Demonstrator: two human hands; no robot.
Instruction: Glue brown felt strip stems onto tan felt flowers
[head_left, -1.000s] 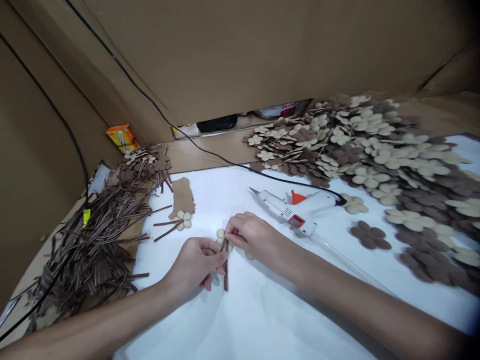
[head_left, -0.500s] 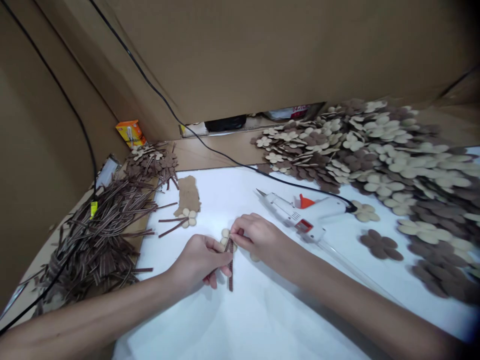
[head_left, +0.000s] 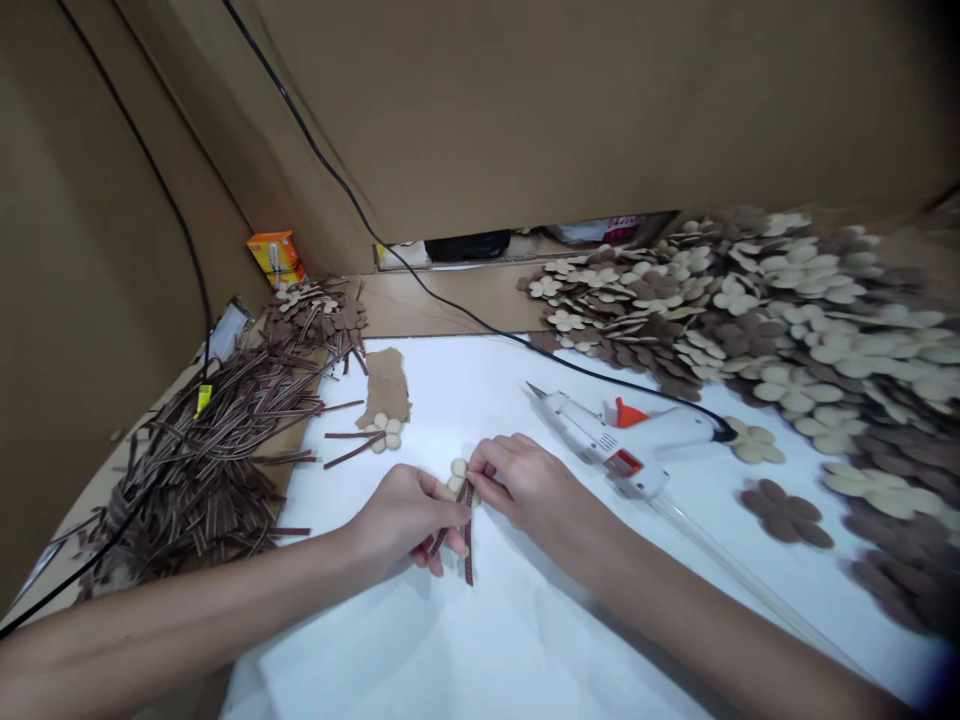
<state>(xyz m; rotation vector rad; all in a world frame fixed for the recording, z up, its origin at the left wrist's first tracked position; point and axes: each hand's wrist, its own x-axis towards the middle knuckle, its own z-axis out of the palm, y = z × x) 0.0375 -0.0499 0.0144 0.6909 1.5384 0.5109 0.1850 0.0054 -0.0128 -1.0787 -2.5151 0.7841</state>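
Note:
Between my hands is a small cream felt flower (head_left: 459, 468), partly hidden by my fingers. A brown ribbon (head_left: 469, 545) with pale stitching lies across it, its two tails pointing down toward me. My left hand (head_left: 424, 515) pinches the ribbon and flower from the left, fingers closed. From the right, my right hand (head_left: 517, 475) holds thumb and forefinger pressed together at the top of the ribbon, on the flower. Up and to the left, another cream flower with ribbon tails (head_left: 386, 432) rests by a torn piece of brown cardboard (head_left: 388, 385).
A white glue gun (head_left: 615, 440) with an orange trigger and clear glue stick lies right of my hands. Its black cable (head_left: 450, 312) crosses behind. Brown ribbons (head_left: 202, 470) are heaped at left; cream and brown felt flowers (head_left: 795, 330) pile up at right. An orange box (head_left: 276, 258) stands back left.
The whole view has shifted slightly, moving the scene a little to the right. My hands keep nearly the same grip, and a second ribbon tail now shows more below my left fingers.

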